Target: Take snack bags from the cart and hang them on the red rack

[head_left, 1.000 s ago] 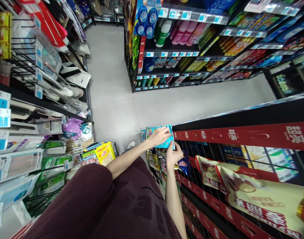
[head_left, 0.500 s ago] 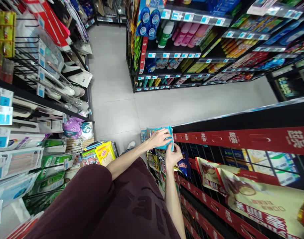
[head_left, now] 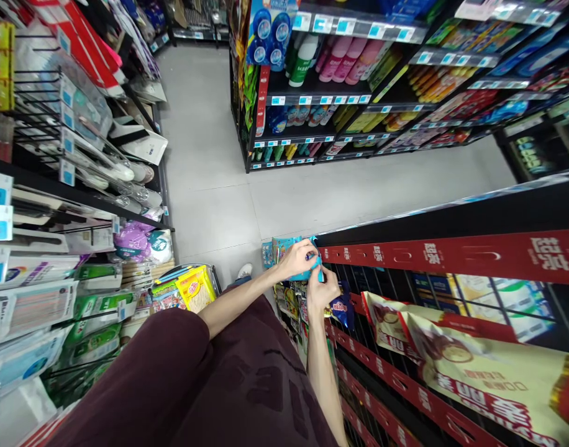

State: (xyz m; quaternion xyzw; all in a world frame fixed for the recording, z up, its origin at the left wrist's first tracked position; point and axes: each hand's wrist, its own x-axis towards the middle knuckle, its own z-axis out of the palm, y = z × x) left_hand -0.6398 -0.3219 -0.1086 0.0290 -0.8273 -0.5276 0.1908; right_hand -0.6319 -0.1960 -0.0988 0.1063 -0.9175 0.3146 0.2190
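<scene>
My left hand (head_left: 296, 259) lies over a small turquoise packet (head_left: 316, 268) at the end of a black wire rack with red price rails (head_left: 405, 254), fingers curled onto it. My right hand (head_left: 322, 290) comes up from below and pinches the packet's lower edge. Most of the packet is hidden under both hands. More small snack packets (head_left: 291, 301) hang on the rack's end just below my hands, and a dark blue packet (head_left: 344, 308) hangs beside my right wrist.
Large tan and red bags (head_left: 475, 366) hang on the rack at the right. A shelf of hanging goods (head_left: 56, 186) lines the left side of the aisle. A basket with yellow packs (head_left: 191, 288) stands on the grey floor (head_left: 219, 186). Shelves of bottles (head_left: 340, 68) stand beyond.
Both hands have closed in on the turquoise packet, so less of it shows than before. The view has shifted slightly; my arms stay in about the same place.
</scene>
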